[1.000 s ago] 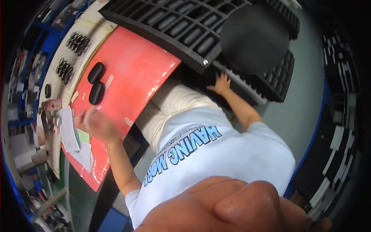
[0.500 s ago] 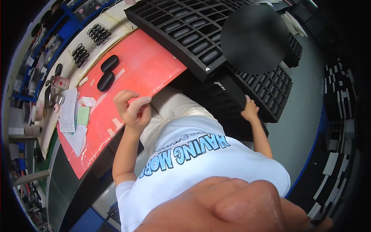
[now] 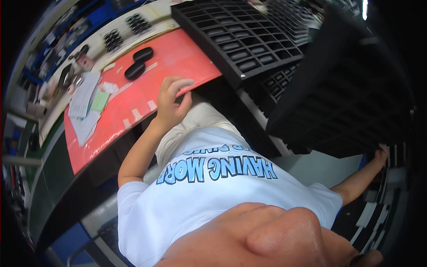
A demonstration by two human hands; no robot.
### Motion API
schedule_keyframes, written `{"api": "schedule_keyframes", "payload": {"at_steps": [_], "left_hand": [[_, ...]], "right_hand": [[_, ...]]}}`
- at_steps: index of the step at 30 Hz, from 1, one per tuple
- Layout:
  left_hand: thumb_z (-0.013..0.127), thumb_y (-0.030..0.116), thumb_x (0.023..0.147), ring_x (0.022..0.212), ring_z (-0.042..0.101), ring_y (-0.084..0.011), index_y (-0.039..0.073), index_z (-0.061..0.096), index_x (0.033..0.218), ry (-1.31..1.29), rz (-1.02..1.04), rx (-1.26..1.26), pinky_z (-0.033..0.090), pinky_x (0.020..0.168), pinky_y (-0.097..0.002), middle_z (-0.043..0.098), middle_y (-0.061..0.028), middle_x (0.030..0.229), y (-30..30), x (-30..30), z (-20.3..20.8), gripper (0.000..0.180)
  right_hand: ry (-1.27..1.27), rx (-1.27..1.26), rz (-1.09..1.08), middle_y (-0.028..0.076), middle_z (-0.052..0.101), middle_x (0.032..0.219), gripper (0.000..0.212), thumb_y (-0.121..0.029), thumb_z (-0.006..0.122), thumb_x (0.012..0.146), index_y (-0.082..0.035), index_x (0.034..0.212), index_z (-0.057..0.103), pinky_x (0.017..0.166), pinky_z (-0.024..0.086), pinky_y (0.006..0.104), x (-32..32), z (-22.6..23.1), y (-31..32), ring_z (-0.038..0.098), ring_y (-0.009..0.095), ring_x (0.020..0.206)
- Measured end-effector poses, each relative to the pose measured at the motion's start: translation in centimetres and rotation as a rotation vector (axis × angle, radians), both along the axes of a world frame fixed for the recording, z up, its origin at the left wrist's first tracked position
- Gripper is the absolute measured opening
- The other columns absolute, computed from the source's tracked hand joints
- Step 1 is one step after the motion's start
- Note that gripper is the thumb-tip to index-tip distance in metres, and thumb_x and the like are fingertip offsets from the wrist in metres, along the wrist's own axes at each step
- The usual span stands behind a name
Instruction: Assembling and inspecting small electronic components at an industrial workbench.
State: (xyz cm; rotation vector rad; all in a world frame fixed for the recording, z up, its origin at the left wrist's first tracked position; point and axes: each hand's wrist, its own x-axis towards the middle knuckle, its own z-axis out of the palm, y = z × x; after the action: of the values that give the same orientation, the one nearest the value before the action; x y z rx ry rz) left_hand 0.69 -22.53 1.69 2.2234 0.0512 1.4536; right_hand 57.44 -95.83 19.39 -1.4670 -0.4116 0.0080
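My left hand (image 3: pixel 174 101) is held over the front edge of the red-covered table (image 3: pixel 171 51), fingers bent and thumb apart, with nothing between them. On the far right, my right hand (image 3: pixel 381 154) is closed at the lower corner of a large black compartment tray (image 3: pixel 329 107). This tray is tilted up and blurred, and it hides much of what lies behind it; my fingertips on it are hard to make out. Two black oval cases (image 3: pixel 138 63) lie on the red surface, left of and beyond my left hand.
Another black grid tray (image 3: pixel 243 78), holding dark cases in several compartments, stands at the table's right end. A lower tray (image 3: pixel 279 82) shows partly beneath it. Papers (image 3: pixel 84 104) and a green note (image 3: pixel 100 101) lie at left. Black looped pieces (image 3: pixel 138 23) sit in rows at the back.
My right hand has swung outward to the right, and a large black tray now stands tilted there. The blurred round shape is gone from view. My left hand stays empty; the whole view has shifted.
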Motion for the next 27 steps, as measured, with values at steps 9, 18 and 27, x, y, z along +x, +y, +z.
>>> {"api": "schedule_keyframes", "payload": {"at_steps": [9, 18, 27], "left_hand": [[0.066, 0.054, 0.080, 0.126, 0.041, -0.0295, 0.009, 0.015, 0.148, 0.017, -0.148, -0.444, 0.036, 0.098, -0.0416, 0.042, -0.0185, 0.133, -3.7, -5.9, -0.1, 0.097], [0.079, 0.021, 0.068, 0.132, 0.033, -0.0268, 0.014, -0.015, 0.148, -0.615, 0.311, -0.696, 0.031, 0.107, -0.0413, 0.014, -0.0184, 0.150, -5.3, -16.2, -0.9, 0.123], [0.055, 0.004, 0.083, 0.125, 0.046, -0.0279, 0.004, 0.030, 0.142, -1.093, 0.577, -0.696, 0.038, 0.106, -0.0399, 0.042, -0.0135, 0.138, -8.9, -33.0, -8.2, 0.064]], "right_hand": [[0.167, 0.506, 0.861, 0.025, 0.032, 0.146, 0.066, 0.000, 0.056, 0.078, 0.007, 0.139, 0.032, 0.113, 0.026, 0.0524, 8.8, 5.2, 37.8, 0.030, 0.040, 0.136], [0.327, 0.096, 1.575, 0.016, 0.065, 0.112, 0.031, -0.007, 0.058, 0.084, 0.006, 0.113, 0.060, 0.093, 0.051, 0.0401, -30.3, -1.2, 71.6, 0.063, 0.028, 0.104], [-0.226, -0.327, 1.911, 0.014, 0.053, 0.121, 0.084, -0.026, 0.079, 0.071, 0.005, 0.136, 0.036, 0.095, 0.045, 0.0391, -52.1, -4.1, 78.5, 0.052, 0.025, 0.116]]}}
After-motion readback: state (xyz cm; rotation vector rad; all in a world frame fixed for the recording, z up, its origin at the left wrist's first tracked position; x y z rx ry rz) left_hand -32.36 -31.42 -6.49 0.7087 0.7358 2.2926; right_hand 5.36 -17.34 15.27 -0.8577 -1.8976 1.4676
